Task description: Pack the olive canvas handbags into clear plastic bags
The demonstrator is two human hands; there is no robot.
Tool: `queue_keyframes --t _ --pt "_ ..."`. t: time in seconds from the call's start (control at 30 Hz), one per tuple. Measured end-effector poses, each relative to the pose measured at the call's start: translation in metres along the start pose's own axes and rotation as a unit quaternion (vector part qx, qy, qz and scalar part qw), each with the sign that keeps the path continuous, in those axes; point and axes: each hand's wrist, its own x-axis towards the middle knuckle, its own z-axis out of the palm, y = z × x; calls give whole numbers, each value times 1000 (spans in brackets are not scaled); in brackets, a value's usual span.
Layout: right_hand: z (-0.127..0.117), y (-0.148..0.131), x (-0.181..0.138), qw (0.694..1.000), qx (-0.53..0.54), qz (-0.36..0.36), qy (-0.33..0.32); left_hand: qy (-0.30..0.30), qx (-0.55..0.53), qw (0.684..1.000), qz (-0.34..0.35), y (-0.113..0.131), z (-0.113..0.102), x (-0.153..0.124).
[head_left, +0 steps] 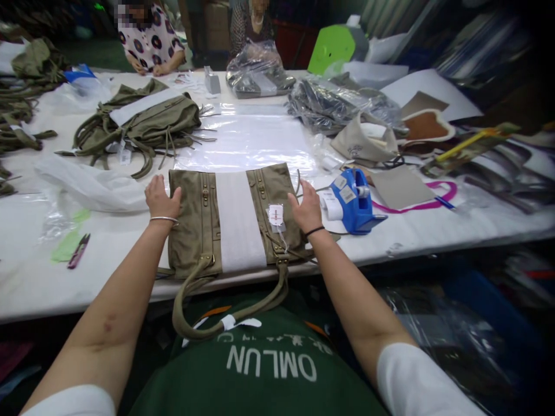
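Note:
An olive handbag (193, 225) lies flat on the table in front of me, its handles (184, 306) hanging over the near edge towards my apron. A white band of wrapping (240, 222) runs across its middle, and a white tag (276, 215) rests on its right half. My left hand (161, 198) is at the bag's left side, fingers spread and thumb against the edge. At the right side, my right hand (307, 207) is likewise spread, its thumb by the bag's edge. Neither hand grips the bag. Beyond the bag lie clear plastic bags (260, 136).
More olive bags (160, 118) lie at the back left. Plastic-wrapped bags (342, 104) are piled at the back right. A blue tape dispenser (353, 202) stands right of my right hand, and thread snips (78, 251) lie at left. Two people (150, 40) are across the table.

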Motion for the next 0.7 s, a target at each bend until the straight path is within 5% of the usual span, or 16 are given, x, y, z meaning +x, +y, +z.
queue_keyframes --t 0.17,0.33,0.5,0.6,0.7 --pt "19 25 10 977 -9 148 -156 -151 39 977 -146 -12 15 -15" --pt "30 37 3 976 7 122 -178 -187 64 970 -140 -11 18 -27" --pt "7 57 -24 981 32 81 -176 -228 52 964 -130 -25 -7 -45" --pt "-10 47 -8 992 25 37 -114 -175 61 979 -81 -16 -24 -39" --pt "-11 5 37 997 34 -59 -41 -70 52 995 56 15 -26 -18"
